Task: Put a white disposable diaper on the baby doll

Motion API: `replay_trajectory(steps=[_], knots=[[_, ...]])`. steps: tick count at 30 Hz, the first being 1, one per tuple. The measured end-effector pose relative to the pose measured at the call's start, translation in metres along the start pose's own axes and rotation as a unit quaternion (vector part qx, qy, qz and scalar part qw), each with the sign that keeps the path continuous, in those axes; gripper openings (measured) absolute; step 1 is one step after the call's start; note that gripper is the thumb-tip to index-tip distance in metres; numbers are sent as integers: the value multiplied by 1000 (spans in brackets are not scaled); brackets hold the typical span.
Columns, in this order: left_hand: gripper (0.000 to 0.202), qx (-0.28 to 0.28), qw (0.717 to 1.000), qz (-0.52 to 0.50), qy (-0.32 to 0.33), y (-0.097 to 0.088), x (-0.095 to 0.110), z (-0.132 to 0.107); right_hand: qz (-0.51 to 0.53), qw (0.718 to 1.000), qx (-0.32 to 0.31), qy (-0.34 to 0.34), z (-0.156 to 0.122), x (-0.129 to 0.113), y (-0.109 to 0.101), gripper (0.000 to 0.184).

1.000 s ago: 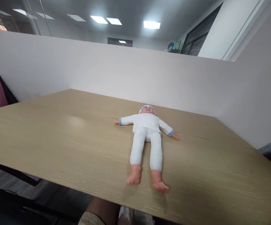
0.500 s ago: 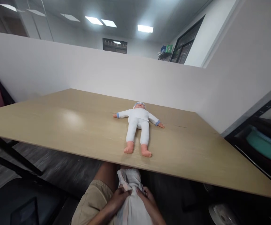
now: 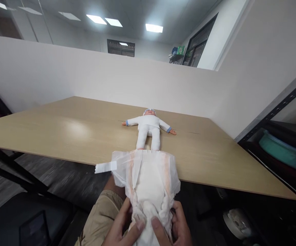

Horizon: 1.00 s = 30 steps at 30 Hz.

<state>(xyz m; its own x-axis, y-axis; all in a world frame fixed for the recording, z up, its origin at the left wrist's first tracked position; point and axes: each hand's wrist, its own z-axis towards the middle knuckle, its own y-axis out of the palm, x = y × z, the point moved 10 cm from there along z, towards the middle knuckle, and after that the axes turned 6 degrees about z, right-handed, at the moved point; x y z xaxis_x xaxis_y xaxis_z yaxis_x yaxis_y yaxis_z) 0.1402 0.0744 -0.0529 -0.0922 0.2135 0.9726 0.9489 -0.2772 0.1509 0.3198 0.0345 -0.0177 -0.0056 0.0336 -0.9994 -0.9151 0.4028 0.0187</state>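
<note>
No text is legible, the dark lettering across the white headband (image 3: pixel 149 110) at the far end of the doll (image 3: pixel 149 123) being too small to read.

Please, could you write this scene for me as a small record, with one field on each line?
Left hand: grips one side of the diaper
Right hand: grips its other side
Diaper state: opened out, one tab sticking out at left
Doll: face up on the table, dressed in white, arms spread; lower end hidden behind the diaper
At right: teal basin on a dark shelf
</note>
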Motion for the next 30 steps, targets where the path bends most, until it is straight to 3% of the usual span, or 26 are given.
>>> replay_trajectory(steps=[2, 5, 9, 12, 14, 18, 20, 23, 26, 30], knots=[[73, -16, 1000, -17, 15, 5, -1, 25, -5, 1000, 2, -4, 17, 6, 11, 62], [62, -57, 998, -25, 0, 8, -21, 61, -22, 1000, 6, -7, 37, 25, 18, 57], [59, -47, 998, -39, -17, -1, -50, 89, -121, 989, 68, -52, 46, 41, -1, 58], [59, -34, 998, -52, -10, -2, -57, 90, -227, 948, 140, -172, 42, 14, -16, 63], [56, -27, 998, -56, -1, 0, -54, 86, -282, 916, 119, -260, 43, -14, -4, 60], [48, -35, 999, -19, 20, 1, -39, 75, -373, 868, -50, -323, 70, -41, 55, 55], [46, -66, 997, 31, 22, -1, -32, 68, -400, 851, -103, -323, 87, -40, 77, 61], [49, -123, 978, 164, 28, -16, -20, 56, -435, 833, -142, -311, 107, -23, 93, 65], [46, -132, 928, 341, 75, -41, 7, 53, -456, 818, -165, -309, 113, -5, 96, 66], [32, -54, 822, 519, 229, -59, 86, 88, -473, 808, -170, -308, 111, 2, 95, 64]])
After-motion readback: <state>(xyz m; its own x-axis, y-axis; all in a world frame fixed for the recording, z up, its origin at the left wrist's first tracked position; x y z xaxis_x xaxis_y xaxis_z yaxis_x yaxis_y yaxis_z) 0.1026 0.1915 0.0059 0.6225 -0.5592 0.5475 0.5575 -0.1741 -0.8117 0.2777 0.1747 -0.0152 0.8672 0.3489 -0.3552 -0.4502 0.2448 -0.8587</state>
